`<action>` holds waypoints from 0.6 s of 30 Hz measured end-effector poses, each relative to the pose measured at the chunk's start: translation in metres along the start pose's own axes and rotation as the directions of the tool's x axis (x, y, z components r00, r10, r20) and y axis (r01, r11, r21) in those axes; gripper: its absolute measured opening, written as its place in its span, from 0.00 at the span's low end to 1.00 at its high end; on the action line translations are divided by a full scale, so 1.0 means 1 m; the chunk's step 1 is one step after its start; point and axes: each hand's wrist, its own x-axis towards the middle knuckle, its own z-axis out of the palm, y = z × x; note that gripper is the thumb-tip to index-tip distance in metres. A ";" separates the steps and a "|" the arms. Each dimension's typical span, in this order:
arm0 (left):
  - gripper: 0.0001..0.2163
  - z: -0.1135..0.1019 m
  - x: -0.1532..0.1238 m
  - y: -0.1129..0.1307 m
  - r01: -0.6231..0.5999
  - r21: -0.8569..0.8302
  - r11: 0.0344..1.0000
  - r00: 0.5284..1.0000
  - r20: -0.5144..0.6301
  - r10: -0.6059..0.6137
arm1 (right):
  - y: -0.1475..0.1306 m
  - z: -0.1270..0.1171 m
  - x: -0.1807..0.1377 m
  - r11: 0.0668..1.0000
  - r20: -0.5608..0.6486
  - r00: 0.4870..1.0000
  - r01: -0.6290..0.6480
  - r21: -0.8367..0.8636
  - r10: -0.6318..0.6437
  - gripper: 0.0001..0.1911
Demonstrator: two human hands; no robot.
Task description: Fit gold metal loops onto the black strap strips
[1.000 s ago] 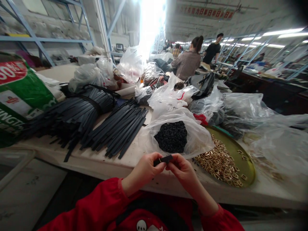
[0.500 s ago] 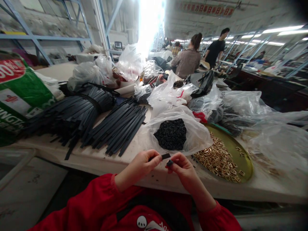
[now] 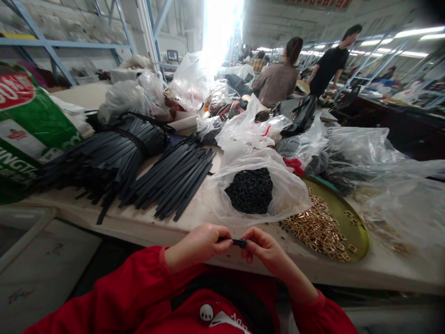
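My left hand [image 3: 205, 242] is closed around a black strap [image 3: 235, 241], whose short end sticks out toward the right. With fingertips pinched, my right hand [image 3: 266, 248] holds a small black loop [image 3: 244, 243] at that strap end. The two meet; whether the strap passes through the loop is too small to tell. Just beyond my hands, an open clear plastic bag [image 3: 291, 204] holds a heap of small black loops [image 3: 249, 190]. To the right of it lie many gold buckles [image 3: 318, 227] on a round yellow-green tray [image 3: 359, 232].
Loose black strips [image 3: 174, 181] and a tied bundle of strips [image 3: 104, 157] lie on the left of the table. A green bag [image 3: 31, 139] stands at the far left. More plastic bags [image 3: 361, 144] crowd the back and right. Two people are beyond the table.
The strap end and the loop, apart before, have come together. Both hands sit slightly lower. A person in black at the back appears farther right.
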 end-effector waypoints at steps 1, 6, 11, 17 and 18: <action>0.11 0.001 0.000 0.000 0.019 -0.019 1.000 1.000 -0.017 -0.019 | -0.001 0.001 0.000 1.000 -0.024 1.000 0.012 0.006 -0.011 0.17; 0.12 0.013 -0.001 0.004 0.027 -0.136 0.990 0.994 -0.101 -0.041 | 0.000 0.011 -0.004 0.986 -0.206 0.965 0.152 -0.062 -0.161 0.18; 0.13 0.024 -0.003 0.010 -0.052 -0.283 0.958 0.990 -0.142 0.012 | 0.007 0.023 -0.007 0.984 -0.260 0.949 0.173 -0.031 -0.175 0.17; 0.14 0.027 -0.005 0.012 -0.100 -0.441 0.892 0.990 -0.132 0.046 | 0.007 0.024 -0.008 0.980 -0.379 0.916 0.177 0.092 -0.130 0.16; 0.15 0.028 -0.004 0.011 -0.095 -0.461 0.882 0.990 -0.134 0.037 | 0.006 0.024 -0.007 0.978 -0.386 0.914 0.181 0.106 -0.127 0.16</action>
